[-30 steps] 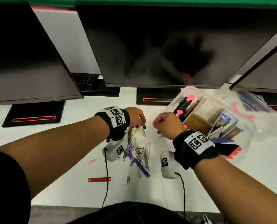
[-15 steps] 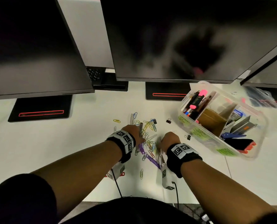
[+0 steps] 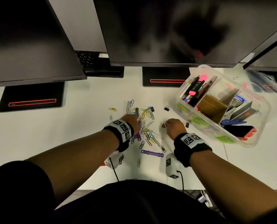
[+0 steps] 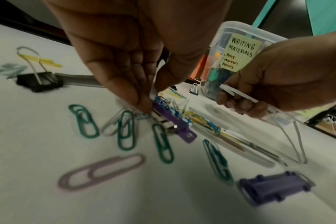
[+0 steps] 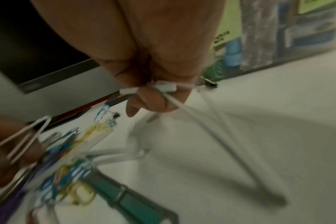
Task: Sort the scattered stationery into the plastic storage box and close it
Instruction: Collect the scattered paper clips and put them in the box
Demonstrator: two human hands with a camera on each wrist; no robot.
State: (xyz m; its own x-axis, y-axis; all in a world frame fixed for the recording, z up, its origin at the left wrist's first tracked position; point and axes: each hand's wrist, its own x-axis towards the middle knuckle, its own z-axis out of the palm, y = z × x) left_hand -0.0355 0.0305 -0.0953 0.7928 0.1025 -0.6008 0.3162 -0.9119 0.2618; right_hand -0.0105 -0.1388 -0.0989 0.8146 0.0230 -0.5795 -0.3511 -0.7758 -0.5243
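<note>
Fingers (image 3: 135,118) hidden, right hand (image 5: 153,84) blurred

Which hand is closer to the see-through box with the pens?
Right. The right hand sits just beside the storage box; the left hand is farther away, over the paper clips.

Clear plastic box (image 3: 262,110), seemingly glossy

Black fabric wristbands (image 3: 120,135) bearing white square-coded marker tags circle both bare forearms; white camera units (image 3: 170,164) with black cables (image 3: 181,180) hang beneath; short black sleeve (image 3: 19,188) at lower left.
</note>
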